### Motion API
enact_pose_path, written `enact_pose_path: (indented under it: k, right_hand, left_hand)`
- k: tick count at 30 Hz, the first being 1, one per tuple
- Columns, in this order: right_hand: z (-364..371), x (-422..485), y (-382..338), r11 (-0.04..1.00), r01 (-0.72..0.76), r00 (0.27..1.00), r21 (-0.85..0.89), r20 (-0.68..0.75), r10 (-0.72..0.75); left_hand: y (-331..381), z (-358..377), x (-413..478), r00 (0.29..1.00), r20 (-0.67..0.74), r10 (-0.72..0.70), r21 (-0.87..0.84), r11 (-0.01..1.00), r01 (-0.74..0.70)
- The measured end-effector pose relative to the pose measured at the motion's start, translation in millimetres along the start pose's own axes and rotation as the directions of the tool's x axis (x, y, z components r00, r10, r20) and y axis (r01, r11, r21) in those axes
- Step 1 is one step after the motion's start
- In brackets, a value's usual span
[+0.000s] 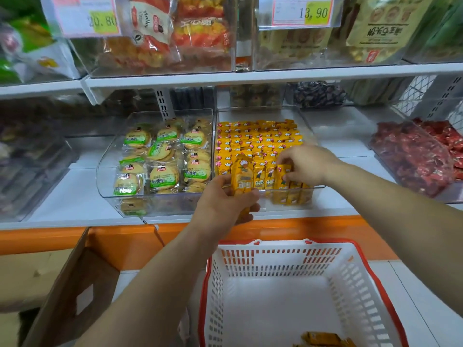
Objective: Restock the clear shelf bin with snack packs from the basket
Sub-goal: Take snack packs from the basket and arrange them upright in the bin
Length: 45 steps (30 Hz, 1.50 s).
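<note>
Shelf bin (pixel 255 113): L hand (pixel 225 199), R hand (pixel 307 162) gripping packs (pixel 241 176).

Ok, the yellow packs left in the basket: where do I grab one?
Come straight down through the open top of the basket. The yellow packs lie flat at the near end of its floor, so probably pinch the top one across its narrow width. The walls block a side approach.
</note>
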State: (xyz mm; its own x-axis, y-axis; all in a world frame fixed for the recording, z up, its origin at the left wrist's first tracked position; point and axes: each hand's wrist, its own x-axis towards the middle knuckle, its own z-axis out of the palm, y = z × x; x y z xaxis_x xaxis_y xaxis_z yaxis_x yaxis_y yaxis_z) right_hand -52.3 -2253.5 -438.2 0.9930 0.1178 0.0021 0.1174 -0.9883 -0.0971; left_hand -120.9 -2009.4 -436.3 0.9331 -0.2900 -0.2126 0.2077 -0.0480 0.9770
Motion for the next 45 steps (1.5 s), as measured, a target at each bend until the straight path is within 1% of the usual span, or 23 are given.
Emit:
enact_pose_path:
  k: [4, 8, 10, 12, 14, 16, 18, 21, 22, 23, 25, 26, 27, 30, 32, 33, 34, 35, 37, 38, 41, 43, 45]
  right_hand:
    - [6, 0, 1, 0.999, 0.002, 1.000, -0.041, 0.001, -0.002]
    - [-5, -8, -2, 0.999, -0.021, 1.000, 0.028, -0.007, 0.021]
    - [-17, -25, -4, 0.997, -0.024, 0.995, 0.069, -0.094, 0.030]
    - [-22, -54, -7, 0.978, 0.009, 0.980, 0.210, -0.198, 0.033]
    - [-17, -93, -14, 0.887, 0.043, 0.978, 0.461, -0.201, 0.057]
    - [-9, -123, -24, 0.738, 0.034, 0.989, 0.674, -0.129, 0.072]
    - [-2, -133, -30, 0.612, 0.012, 0.991, 0.791, -0.092, 0.099]
    - [-8, -130, -38, 0.381, -0.007, 0.982, 0.924, -0.066, 0.178]
    - [-11, -131, -41, 0.345, 0.000, 0.982, 0.939, -0.065, 0.177]
    - [-11, -133, -42, 0.347, 0.013, 0.985, 0.938, -0.072, 0.157]
    - [-11, -136, -39, 0.442, 0.046, 0.987, 0.896, -0.108, 0.116]
    - [-10, -137, -36, 0.504, 0.054, 0.986, 0.862, -0.126, 0.110]
    - [-10, -138, -32, 0.538, 0.052, 0.986, 0.841, -0.130, 0.108]
    - [-9, -139, -27, 0.550, 0.012, 0.996, 0.835, -0.056, 0.065]
    - [-6, -140, -31, 0.567, -0.009, 1.000, 0.824, 0.017, -0.009]
    - [-4, -140, -34, 0.572, -0.001, 0.999, 0.820, 0.021, -0.029]
    - [-3, -138, -38, 0.571, 0.010, 1.000, 0.821, -0.003, -0.012]
    - [-2, -136, -42, 0.556, 0.011, 0.998, 0.831, -0.042, 0.043]
    - [-5, -127, -49, 0.429, -0.018, 0.981, 0.903, -0.067, 0.181]
    - [-8, -122, -52, 0.406, -0.015, 0.976, 0.914, -0.075, 0.205]
    - [-13, -108, -56, 0.549, 0.099, 0.971, 0.830, -0.202, 0.131]
    - [-17, -98, -55, 0.527, 0.135, 0.963, 0.839, -0.236, 0.130]
    - [-24, -87, -49, 0.532, 0.166, 0.946, 0.830, -0.286, 0.151]
  left_hand:
    - [2, -2, 2, 1.000, 0.003, 0.009, 0.013, 1.000, -0.009]
    - [1, -2, 2, 1.000, -0.003, 0.003, 0.011, 1.000, -0.003]
    - [1, -1, 2, 1.000, 0.006, 0.003, 0.011, 1.000, -0.004]
    - [0, 0, 2, 0.999, 0.034, -0.002, 0.009, 1.000, 0.002]
    - [-2, 2, 2, 0.997, 0.077, -0.008, 0.026, 1.000, 0.006]
    - [-4, 5, 1, 0.991, 0.130, -0.011, 0.073, 0.997, 0.001]
    - [-5, 11, -1, 0.981, 0.194, -0.014, 0.104, 0.995, -0.007]
    - [-7, 21, -6, 0.958, 0.287, -0.013, 0.111, 0.994, -0.020]
    - [-8, 24, -7, 0.947, 0.320, -0.018, 0.122, 0.992, -0.023]
    - [-7, 26, -9, 0.937, 0.348, -0.025, 0.139, 0.990, -0.026]
    - [-6, 30, -11, 0.932, 0.363, -0.018, 0.181, 0.982, -0.051]
    - [-5, 32, -10, 0.943, 0.334, -0.005, 0.185, 0.981, -0.061]
    - [-4, 33, -9, 0.960, 0.280, 0.003, 0.177, 0.983, -0.055]
    - [-4, 32, -4, 0.994, 0.107, 0.028, 0.141, 0.989, -0.043]
    - [-3, 30, -3, 0.995, 0.093, 0.030, 0.071, 0.997, -0.037]
    - [-3, 30, -4, 0.994, 0.109, 0.030, 0.049, 0.998, -0.036]
    - [-3, 30, -5, 0.992, 0.121, 0.033, 0.053, 0.998, -0.040]
    - [-3, 31, -5, 0.992, 0.124, 0.034, 0.069, 0.997, -0.043]
    - [-3, 31, -5, 0.993, 0.110, 0.054, 0.098, 0.993, -0.065]
    - [-3, 31, -5, 0.993, 0.102, 0.067, 0.110, 0.991, -0.079]
    - [1, 31, -4, 0.988, 0.093, 0.120, 0.091, 0.988, -0.128]
    - [5, 29, -1, 0.982, 0.067, 0.174, 0.109, 0.978, -0.181]
    - [6, 24, 5, 0.968, 0.014, 0.252, 0.216, 0.944, -0.249]
